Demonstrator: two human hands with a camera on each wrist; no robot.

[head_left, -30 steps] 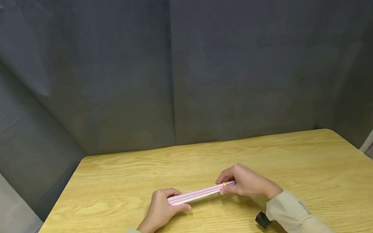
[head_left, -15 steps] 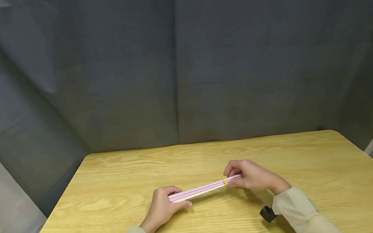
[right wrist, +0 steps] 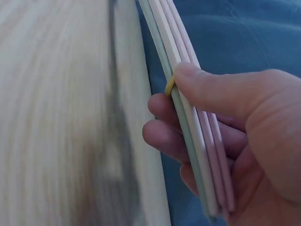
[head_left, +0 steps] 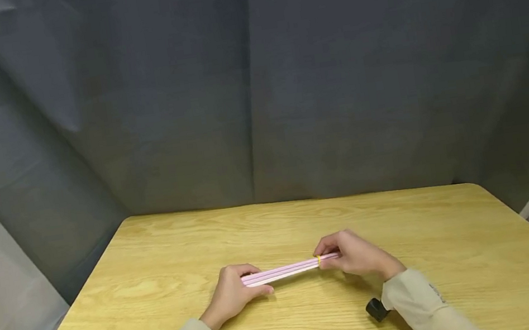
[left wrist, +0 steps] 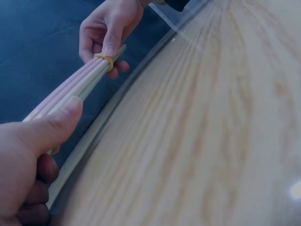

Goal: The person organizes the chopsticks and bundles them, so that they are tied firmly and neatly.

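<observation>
- Currently a bundle of thin pink sticks (head_left: 287, 270) is held level just above the tabletop (head_left: 405, 224), near its front middle, running left to right between both hands.
- Yellow rubber band (head_left: 318, 260): already seated around the bundle near its right end; the wrist views show it wrapped snugly, though I cannot tell how many turns it makes.
- Right hand (head_left: 356, 256): grips the right end of the bundle. The right wrist view shows the thumb (right wrist: 211, 89) pressing on top right at the band, the other fingers curled underneath, so the fingers are clamped on the sticks.
- Left hand (head_left: 232, 296): grips the left end, thumb (left wrist: 51, 127) laid over the sticks and the remaining fingers folded below; likewise clamped on the bundle.
- Sticks lie parallel and flush against each other; one edge piece reads paler, greyish-green in the right wrist view, possibly only shadow.
- Progress, as judged: one band is on at the right end. The left end shows no band in any view, so binding there appears not yet done, and the bundle is not yet set down.
- Surroundings: light wood-grain tabletop, dark grey cloth backdrop (head_left: 253, 87) behind and to both sides, beige sleeves (head_left: 421, 306) on both forearms with small black wrist-worn cameras.
</observation>
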